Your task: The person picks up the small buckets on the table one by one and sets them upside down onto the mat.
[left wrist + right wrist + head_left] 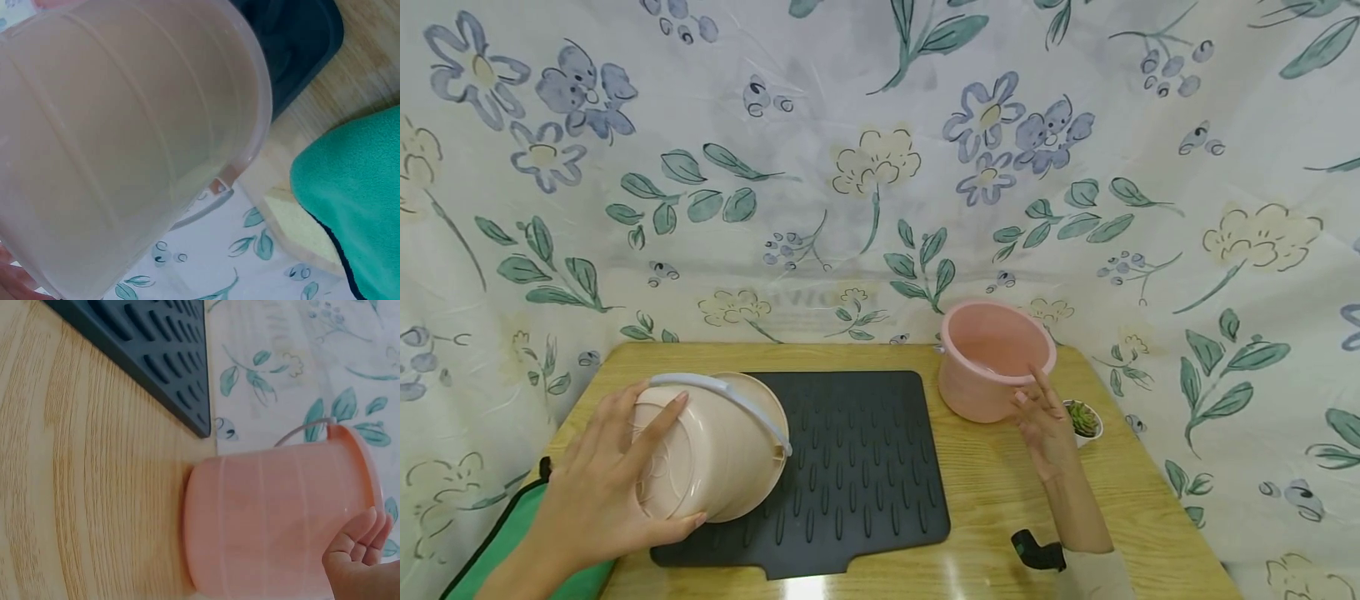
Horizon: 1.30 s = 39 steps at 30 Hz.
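Observation:
In the head view a cream bucket (722, 467) lies tilted over the left part of a black ridged mat (865, 467), its base toward the left hand (602, 475). That hand grips the base with spread, curved fingers; the bucket's pale handle (722, 388) lies across its upper side. In the left wrist view the bucket (125, 125) fills much of the picture. A pink bucket (973, 387) stands upright at the back right. The right hand (1048, 429) is at its near right rim; in the right wrist view the fingertips (372, 515) are at the rim, contact unclear.
A small potted succulent (1082, 419) stands right of the pink bucket. Nearer the front lies a black angled object (1037, 552). A green cloth with dark edging (356, 181) is at the table's left edge. Floral fabric (820, 208) hangs behind the wooden table (985, 500).

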Motion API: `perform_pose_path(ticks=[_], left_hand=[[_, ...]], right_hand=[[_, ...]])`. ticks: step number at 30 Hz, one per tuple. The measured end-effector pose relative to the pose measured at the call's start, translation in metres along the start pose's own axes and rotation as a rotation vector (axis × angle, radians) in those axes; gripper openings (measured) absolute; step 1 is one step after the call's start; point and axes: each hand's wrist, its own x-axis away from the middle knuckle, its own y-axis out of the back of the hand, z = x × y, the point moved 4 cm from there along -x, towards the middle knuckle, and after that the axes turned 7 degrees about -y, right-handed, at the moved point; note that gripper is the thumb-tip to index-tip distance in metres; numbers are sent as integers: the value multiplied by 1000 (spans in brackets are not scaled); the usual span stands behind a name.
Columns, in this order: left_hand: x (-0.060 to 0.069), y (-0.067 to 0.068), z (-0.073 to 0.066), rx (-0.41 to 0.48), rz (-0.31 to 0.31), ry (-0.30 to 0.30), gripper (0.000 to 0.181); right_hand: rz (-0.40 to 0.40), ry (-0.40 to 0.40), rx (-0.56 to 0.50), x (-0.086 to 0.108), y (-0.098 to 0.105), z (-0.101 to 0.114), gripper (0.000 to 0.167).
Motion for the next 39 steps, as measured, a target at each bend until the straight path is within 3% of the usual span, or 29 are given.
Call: perform_pose_path(ticks=[4,13,18,29,39], left_hand=[[1,-1,1,10,6,0,119],[-1,0,2,-15,26,4,126],[0,0,4,-21,75,29,131],[-8,-4,5,-13,128,29,129],[-17,-12,8,-22,215,55,128]], right_hand=[[-101,-36,18,0,6,3,54],[-307,-78,130,-3,17,13,76],[-343,-70,184,-5,25,15,79],[-388,-153,244,-13,34,20,84],[-417,-206,273,-23,39,23,86]])
